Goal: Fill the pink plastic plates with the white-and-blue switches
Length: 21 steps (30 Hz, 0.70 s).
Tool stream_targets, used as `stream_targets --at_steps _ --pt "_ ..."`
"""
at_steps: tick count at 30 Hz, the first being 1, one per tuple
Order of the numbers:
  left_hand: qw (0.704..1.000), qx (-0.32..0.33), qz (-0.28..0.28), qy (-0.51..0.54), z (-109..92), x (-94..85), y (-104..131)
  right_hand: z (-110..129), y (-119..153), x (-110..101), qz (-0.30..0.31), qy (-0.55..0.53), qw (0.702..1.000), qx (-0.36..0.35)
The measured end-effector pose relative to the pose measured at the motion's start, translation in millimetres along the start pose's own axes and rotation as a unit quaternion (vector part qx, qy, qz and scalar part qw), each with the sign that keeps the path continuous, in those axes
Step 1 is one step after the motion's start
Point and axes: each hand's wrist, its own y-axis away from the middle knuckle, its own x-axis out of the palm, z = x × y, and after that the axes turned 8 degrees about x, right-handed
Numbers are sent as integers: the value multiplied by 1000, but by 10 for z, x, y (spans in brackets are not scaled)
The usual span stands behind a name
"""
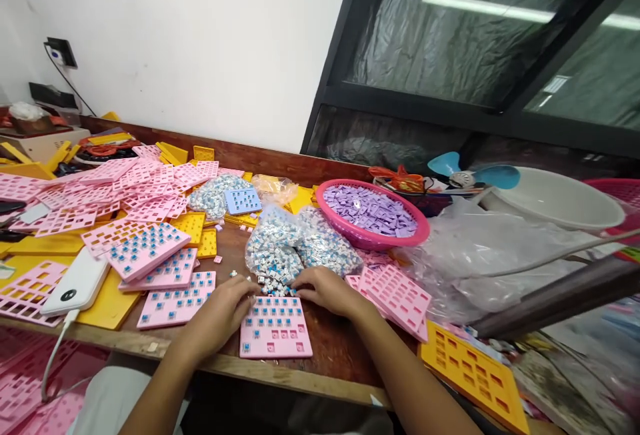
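A pink plate (275, 328) partly filled with blue-and-white switches lies near the table's front edge. My left hand (227, 305) rests at its upper left corner, fingers bent toward the loose switches (274, 275) spilling from a clear bag. On the other side, my right hand (327, 289) reaches to the right edge of that same pile, its fingertips among the switches. Whatever either hand may pinch is too small to make out. Pink plates with switches (177, 298) are stacked left of my left hand.
A pink basket (423, 231) of purple pieces stands behind right. Pink plates (400, 295) and a yellow plate (475, 375) lie at right. A white power bank (77, 281) with a cable sits left, near heaped pink frames (145, 185). A white basin (555, 198) is far right.
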Motion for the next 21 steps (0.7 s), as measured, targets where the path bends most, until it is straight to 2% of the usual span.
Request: stream_targets --at_steps 3,6,8,12,17,21 --pt "1000 -3 12 -17 62 182 93 -36 35 45 -2 -24 1000 -1" --pt "996 2 15 -86 130 283 103 -30 66 71 0 -35 999 -1" --pt "992 -2 13 -124 164 286 87 -21 71 82 5 -39 999 -1" --pt "991 -17 4 -130 192 221 61 -14 79 86 -3 -52 999 -3" --pt "993 -24 -7 -118 64 153 110 27 110 77 -1 -83 996 -28" --pt "999 9 -10 -48 -128 167 171 72 106 92 15 -75 996 -34"
